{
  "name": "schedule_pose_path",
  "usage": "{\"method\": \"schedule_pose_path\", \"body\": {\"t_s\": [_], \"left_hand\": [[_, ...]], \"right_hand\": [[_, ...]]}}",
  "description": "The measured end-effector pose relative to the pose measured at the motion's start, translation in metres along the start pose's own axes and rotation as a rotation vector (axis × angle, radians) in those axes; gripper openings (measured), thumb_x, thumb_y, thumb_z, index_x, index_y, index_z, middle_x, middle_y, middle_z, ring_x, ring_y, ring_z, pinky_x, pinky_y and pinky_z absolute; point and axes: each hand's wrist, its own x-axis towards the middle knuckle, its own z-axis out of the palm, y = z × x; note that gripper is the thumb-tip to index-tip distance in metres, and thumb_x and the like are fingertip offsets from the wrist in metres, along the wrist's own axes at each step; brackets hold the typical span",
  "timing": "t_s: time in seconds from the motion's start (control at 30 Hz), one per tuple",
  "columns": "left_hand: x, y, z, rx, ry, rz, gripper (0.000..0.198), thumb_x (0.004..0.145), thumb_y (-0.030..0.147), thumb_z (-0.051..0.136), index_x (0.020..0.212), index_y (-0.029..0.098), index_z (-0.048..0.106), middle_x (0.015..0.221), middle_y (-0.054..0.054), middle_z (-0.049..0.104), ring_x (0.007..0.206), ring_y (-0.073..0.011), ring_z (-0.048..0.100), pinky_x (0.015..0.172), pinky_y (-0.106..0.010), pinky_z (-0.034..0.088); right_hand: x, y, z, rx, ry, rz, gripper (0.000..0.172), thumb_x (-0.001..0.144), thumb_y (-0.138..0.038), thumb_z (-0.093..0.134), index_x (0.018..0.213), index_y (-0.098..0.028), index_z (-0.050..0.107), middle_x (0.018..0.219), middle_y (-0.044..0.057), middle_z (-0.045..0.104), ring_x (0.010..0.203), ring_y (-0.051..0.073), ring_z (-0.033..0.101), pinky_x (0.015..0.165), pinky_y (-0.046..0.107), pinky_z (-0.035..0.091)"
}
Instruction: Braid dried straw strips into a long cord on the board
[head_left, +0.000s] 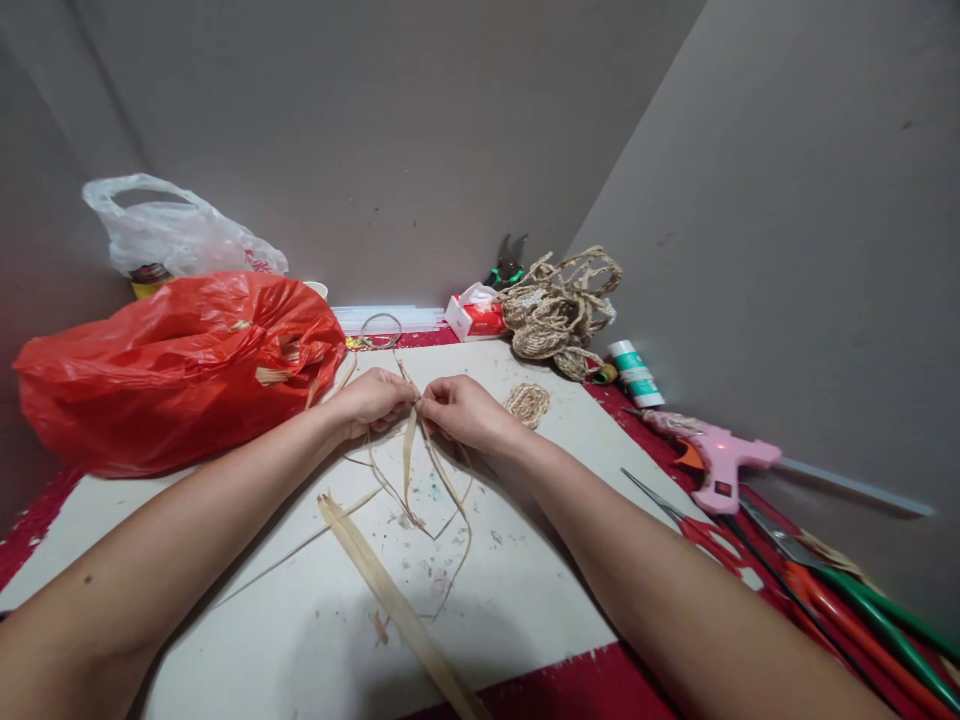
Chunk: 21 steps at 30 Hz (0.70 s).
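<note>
My left hand and my right hand meet over the middle of a white board. Both are closed, pinching thin pale straw strips between their fingertips. The loose ends of the strips hang down from the pinch and trail over the board toward me. A wider flat straw strip lies on the board in front of my hands. A small coiled braid piece rests just right of my right hand.
A full red plastic bag fills the left side, a white bag behind it. A pile of braided rope and a red-white box stand at the back. A pink glue gun, red scissors and a green-white roll lie at the right.
</note>
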Motion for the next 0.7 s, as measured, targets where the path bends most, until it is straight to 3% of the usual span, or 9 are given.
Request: {"method": "schedule_pose_path", "body": {"t_s": [0.07, 0.17, 0.23, 0.33, 0.4, 0.47, 0.57, 0.7], "left_hand": [[-0.002, 0.002, -0.001, 0.006, -0.003, 0.009, 0.028, 0.073, 0.015, 0.055, 0.05, 0.017, 0.038, 0.038, 0.008, 0.028, 0.031, -0.0021, 0.019, 0.034, -0.019, 0.01], [-0.004, 0.005, -0.003, -0.012, -0.051, 0.024, 0.019, 0.077, 0.017, 0.053, 0.058, 0.014, 0.049, 0.039, 0.008, 0.027, 0.032, -0.0023, 0.018, 0.035, -0.019, 0.01], [-0.004, 0.006, -0.005, -0.03, -0.083, 0.019, 0.015, 0.078, 0.017, 0.051, 0.064, 0.013, 0.054, 0.039, 0.009, 0.026, 0.033, -0.0024, 0.018, 0.035, -0.018, 0.01], [-0.002, 0.006, -0.007, -0.042, -0.106, 0.014, 0.016, 0.077, 0.014, 0.051, 0.061, 0.014, 0.051, 0.04, 0.008, 0.026, 0.033, -0.0021, 0.017, 0.036, -0.019, 0.009], [-0.001, 0.004, -0.008, -0.031, -0.114, 0.022, 0.019, 0.076, 0.014, 0.052, 0.058, 0.015, 0.047, 0.041, 0.008, 0.027, 0.033, -0.0022, 0.018, 0.036, -0.019, 0.009], [-0.001, 0.003, -0.009, 0.009, -0.111, 0.032, 0.019, 0.076, 0.017, 0.053, 0.058, 0.015, 0.048, 0.041, 0.008, 0.028, 0.033, -0.0025, 0.019, 0.036, -0.019, 0.01], [-0.003, 0.003, -0.009, 0.159, -0.058, 0.055, 0.017, 0.075, 0.022, 0.055, 0.06, 0.014, 0.055, 0.04, 0.007, 0.029, 0.033, -0.0031, 0.02, 0.036, -0.02, 0.01], [-0.006, 0.005, -0.009, 0.359, 0.015, 0.126, 0.018, 0.074, 0.025, 0.057, 0.064, 0.011, 0.063, 0.04, 0.006, 0.035, 0.035, -0.0034, 0.021, 0.037, -0.02, 0.012]], "right_hand": [[-0.001, -0.003, -0.007, 0.0, 0.003, 0.012, 0.019, 0.075, -0.02, 0.055, 0.057, -0.015, 0.053, 0.049, -0.001, 0.053, 0.039, 0.006, 0.037, 0.04, 0.02, 0.027], [0.003, -0.001, -0.013, 0.016, 0.185, -0.045, 0.019, 0.077, -0.026, 0.055, 0.061, -0.015, 0.054, 0.055, 0.0, 0.055, 0.047, 0.008, 0.042, 0.045, 0.02, 0.032], [0.007, 0.003, -0.012, 0.051, 0.233, -0.069, 0.02, 0.079, -0.029, 0.054, 0.065, -0.014, 0.055, 0.062, 0.002, 0.057, 0.053, 0.009, 0.047, 0.049, 0.019, 0.035], [0.009, 0.007, -0.004, 0.212, 0.047, -0.019, 0.022, 0.083, -0.031, 0.049, 0.068, -0.015, 0.055, 0.061, 0.001, 0.056, 0.049, 0.007, 0.044, 0.044, 0.017, 0.033], [0.008, 0.005, 0.0, 0.348, -0.128, 0.076, 0.024, 0.085, -0.032, 0.048, 0.067, -0.016, 0.051, 0.052, -0.003, 0.047, 0.039, 0.005, 0.033, 0.036, 0.017, 0.024], [0.008, 0.002, 0.001, 0.423, -0.222, 0.195, 0.025, 0.084, -0.033, 0.049, 0.066, -0.017, 0.047, 0.046, -0.007, 0.035, 0.034, 0.003, 0.021, 0.032, 0.016, 0.015], [0.013, 0.0, -0.003, 0.373, -0.254, 0.287, 0.025, 0.083, -0.037, 0.052, 0.068, -0.017, 0.049, 0.043, -0.01, 0.027, 0.032, 0.003, 0.016, 0.031, 0.016, 0.011], [0.025, 0.003, -0.011, 0.254, -0.406, 0.309, 0.033, 0.084, -0.042, 0.05, 0.065, -0.015, 0.053, 0.039, -0.01, 0.023, 0.031, 0.003, 0.014, 0.029, 0.016, 0.01]]}}
